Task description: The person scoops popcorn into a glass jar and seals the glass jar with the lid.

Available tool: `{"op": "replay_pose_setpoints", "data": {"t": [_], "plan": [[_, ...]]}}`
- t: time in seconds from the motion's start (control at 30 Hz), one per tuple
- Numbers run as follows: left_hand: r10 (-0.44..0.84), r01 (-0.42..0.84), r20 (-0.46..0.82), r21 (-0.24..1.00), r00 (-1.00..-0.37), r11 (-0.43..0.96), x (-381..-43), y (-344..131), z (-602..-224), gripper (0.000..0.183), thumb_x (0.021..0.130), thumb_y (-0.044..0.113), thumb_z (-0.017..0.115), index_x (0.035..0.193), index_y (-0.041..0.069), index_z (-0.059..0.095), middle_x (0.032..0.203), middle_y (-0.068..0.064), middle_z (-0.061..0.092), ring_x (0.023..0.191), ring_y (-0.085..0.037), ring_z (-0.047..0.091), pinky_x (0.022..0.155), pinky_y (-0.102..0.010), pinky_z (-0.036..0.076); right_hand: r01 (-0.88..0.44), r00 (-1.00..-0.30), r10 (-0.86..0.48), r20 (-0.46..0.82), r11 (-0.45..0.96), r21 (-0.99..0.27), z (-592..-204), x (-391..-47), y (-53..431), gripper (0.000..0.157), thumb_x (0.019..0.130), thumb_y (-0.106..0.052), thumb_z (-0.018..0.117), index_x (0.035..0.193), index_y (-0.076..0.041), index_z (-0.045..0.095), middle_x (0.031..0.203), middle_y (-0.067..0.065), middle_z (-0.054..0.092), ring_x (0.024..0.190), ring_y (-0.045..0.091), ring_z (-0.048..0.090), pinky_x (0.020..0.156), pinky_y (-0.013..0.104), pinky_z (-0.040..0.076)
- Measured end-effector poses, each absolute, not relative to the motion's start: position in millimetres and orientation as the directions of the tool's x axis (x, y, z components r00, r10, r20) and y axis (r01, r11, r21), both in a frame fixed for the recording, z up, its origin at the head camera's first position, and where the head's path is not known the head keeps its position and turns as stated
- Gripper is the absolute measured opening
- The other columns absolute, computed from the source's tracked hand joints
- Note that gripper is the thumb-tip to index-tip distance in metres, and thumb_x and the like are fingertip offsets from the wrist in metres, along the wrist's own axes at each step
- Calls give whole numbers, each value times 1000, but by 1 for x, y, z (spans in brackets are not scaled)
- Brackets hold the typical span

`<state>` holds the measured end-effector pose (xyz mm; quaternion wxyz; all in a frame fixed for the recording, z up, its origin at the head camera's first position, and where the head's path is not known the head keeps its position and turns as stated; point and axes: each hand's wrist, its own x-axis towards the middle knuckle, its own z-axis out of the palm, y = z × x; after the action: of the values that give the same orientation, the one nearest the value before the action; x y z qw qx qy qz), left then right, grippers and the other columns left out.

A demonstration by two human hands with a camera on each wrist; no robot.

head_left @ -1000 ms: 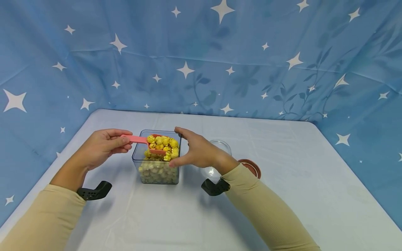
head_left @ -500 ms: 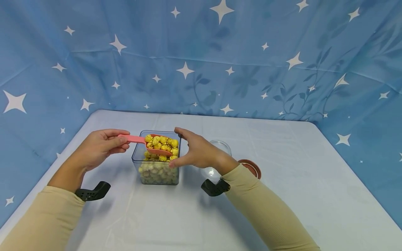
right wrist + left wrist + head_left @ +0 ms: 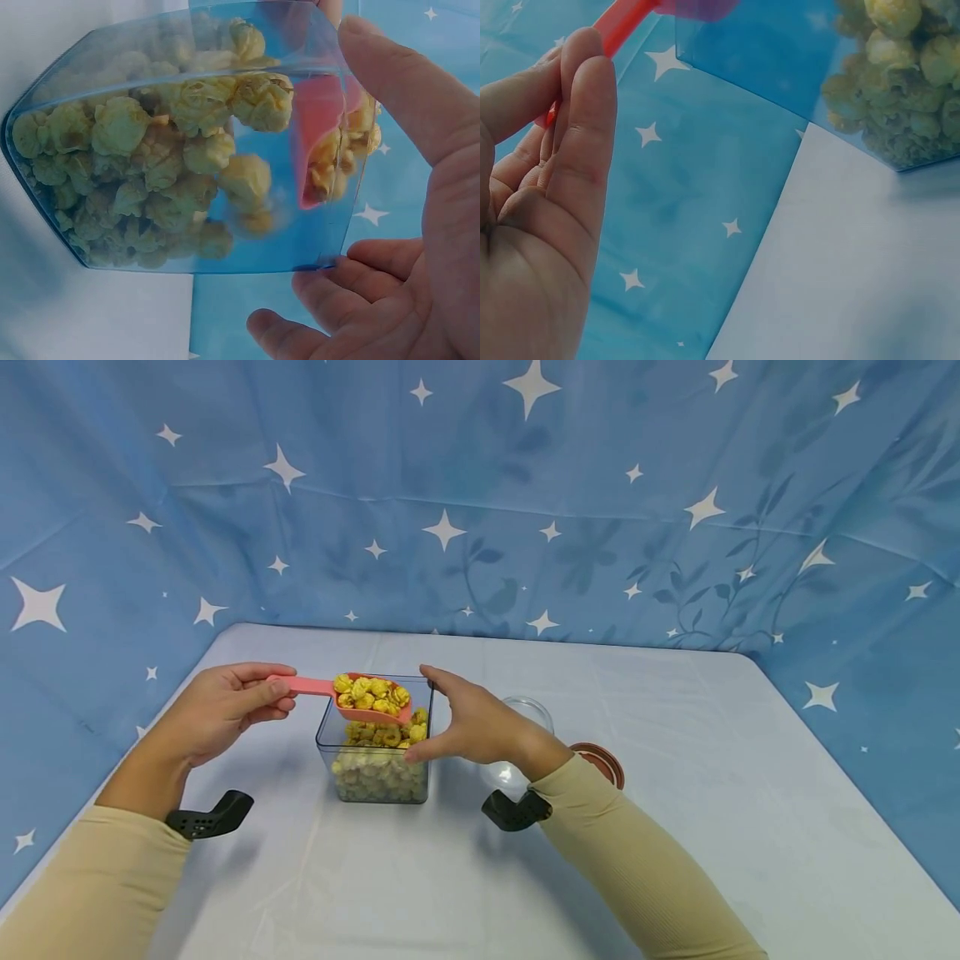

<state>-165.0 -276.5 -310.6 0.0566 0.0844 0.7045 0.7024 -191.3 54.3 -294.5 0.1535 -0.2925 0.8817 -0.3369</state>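
Observation:
My left hand pinches the handle of a pink-red scoop between thumb and fingers. Yellow popcorn heaps up in the scoop, which is held roughly level over the mouth of a clear square container. More popcorn fills the container's lower part, seen through its wall in the right wrist view. Around the container's right side spans my right hand, thumb at the front rim and fingers at the back. The left wrist view shows the fingers close together at the handle's end.
A clear round vessel stands behind the right wrist, partly hidden. Just right of it, a brown ring-edged lid lies partly under the sleeve. The white tabletop extends to a blue star-patterned curtain.
My left hand has drawn the loaded scoop leftward and slightly up, lifting it out of the popcorn in the container. The right hand and the container have stayed in place.

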Motion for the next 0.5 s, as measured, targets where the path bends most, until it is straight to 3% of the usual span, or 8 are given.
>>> {"op": "replay_pose_setpoints", "data": {"t": [0.23,0.5], "plan": [[212,45,59,997,-975,-70,-163,-276,-307,20,99,5,61,105,19,75,88,-6,73,79,-13,71,75,-24,57,-445,-780,-626,0,554,-704,-287,-187,64,111,77,-42,87,160,-12,20,162,3,27,146,20,30,113,43,33],[257,91,102,994,-961,-55,-163,-265,-297,20,100,4,61,108,17,73,89,-7,73,80,-14,71,77,-25,57,-450,-824,-548,144,480,-753,-280,-183,90,92,79,-30,88,154,-11,37,153,3,42,138,19,41,108,41,40]]}}
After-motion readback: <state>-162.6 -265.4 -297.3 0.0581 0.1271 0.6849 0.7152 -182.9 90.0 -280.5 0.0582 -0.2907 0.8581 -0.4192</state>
